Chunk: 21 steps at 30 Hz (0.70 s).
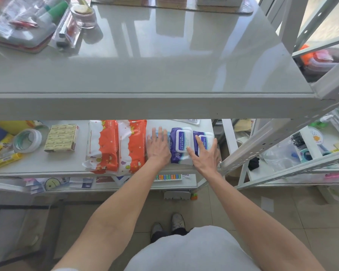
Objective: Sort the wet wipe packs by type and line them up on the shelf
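Both arms are reaching in under the upper shelf board, and the wet wipe packs sit in a row on the middle shelf (53, 165). On the left of the row, two orange-and-white packs (115, 145) lie side by side, touching. Right beside them the left hand (158, 146) lies flat, fingers spread wide, palm down on a pale blue pack (165, 133) that is mostly hidden beneath it. Next comes a purple pack (179, 146) with a white lid, fully in view between the two hands. The right hand (205, 154) is pressed, fingers splayed open, over another purple pack (203, 136) at the row's right end, near the shelf post. Neither hand grips anything. Further left on the shelf sit a roll of tape (27, 140) and a tan box (61, 137), well apart from the packs.
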Available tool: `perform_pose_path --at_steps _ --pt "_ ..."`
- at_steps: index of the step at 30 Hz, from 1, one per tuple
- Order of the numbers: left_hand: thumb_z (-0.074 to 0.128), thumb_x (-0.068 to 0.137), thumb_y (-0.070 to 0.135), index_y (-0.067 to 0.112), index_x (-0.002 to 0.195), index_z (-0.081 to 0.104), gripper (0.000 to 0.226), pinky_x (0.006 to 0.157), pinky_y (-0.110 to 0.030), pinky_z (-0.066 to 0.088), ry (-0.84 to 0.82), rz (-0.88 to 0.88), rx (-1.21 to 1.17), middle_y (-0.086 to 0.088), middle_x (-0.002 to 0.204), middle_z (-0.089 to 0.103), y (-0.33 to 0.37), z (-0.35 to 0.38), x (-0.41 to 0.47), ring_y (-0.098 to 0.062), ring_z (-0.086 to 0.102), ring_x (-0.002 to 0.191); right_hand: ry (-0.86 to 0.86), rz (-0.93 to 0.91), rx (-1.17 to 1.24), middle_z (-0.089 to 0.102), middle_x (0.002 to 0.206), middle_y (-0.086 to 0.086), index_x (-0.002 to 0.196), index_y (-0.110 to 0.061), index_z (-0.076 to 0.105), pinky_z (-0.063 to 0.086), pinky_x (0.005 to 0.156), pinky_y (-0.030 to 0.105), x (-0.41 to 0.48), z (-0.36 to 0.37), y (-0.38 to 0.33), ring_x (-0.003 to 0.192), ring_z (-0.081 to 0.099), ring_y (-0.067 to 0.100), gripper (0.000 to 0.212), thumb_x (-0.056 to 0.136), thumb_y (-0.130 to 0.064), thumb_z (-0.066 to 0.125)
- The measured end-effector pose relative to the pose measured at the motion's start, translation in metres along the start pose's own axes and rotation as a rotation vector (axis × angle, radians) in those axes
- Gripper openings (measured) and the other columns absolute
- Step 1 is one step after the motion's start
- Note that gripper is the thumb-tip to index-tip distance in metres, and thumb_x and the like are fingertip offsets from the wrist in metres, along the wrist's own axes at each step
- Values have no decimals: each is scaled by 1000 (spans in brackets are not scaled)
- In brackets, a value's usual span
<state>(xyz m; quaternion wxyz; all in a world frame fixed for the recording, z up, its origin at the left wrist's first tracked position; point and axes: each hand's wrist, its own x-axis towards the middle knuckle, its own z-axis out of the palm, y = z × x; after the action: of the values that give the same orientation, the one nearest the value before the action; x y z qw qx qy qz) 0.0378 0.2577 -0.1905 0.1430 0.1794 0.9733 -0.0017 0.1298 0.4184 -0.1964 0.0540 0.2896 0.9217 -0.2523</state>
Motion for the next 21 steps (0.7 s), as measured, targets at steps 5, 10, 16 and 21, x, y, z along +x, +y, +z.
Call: perform_pose_path --at_steps 5,10,16,21 --pt "41 100 31 18 157 21 62 122 -56 13 -56 107 -43 -8 166 18 -14 -6 18 -37 11 154 0 12 9 -6 170 11 157 -49 27 17 124 54 1 -1 0 155 11 36 70 94 -73 43" --pt "52 93 27 15 149 29 62 116 -46 27 25 -22 23 -15 152 33 -3 2 -10 -34 28 144 19 -15 15 1 168 10 156 -47 31 24 123 54 -2 -4 2 151 21 35 69 93 -73 46" --pt "48 97 19 16 159 14 70 126 -48 8 32 -46 -199 -17 166 12 -7 4 -8 -36 4 156 14 -31 35 2 168 9 156 -46 31 22 124 56 -4 0 -3 152 19 34 69 94 -71 47" --pt "46 100 21 9 160 10 71 128 -46 3 63 -5 -277 -16 169 6 -17 7 -5 -33 -5 157 -13 -83 25 4 168 8 155 -44 32 27 120 53 -11 9 -20 148 26 33 66 96 -69 46"
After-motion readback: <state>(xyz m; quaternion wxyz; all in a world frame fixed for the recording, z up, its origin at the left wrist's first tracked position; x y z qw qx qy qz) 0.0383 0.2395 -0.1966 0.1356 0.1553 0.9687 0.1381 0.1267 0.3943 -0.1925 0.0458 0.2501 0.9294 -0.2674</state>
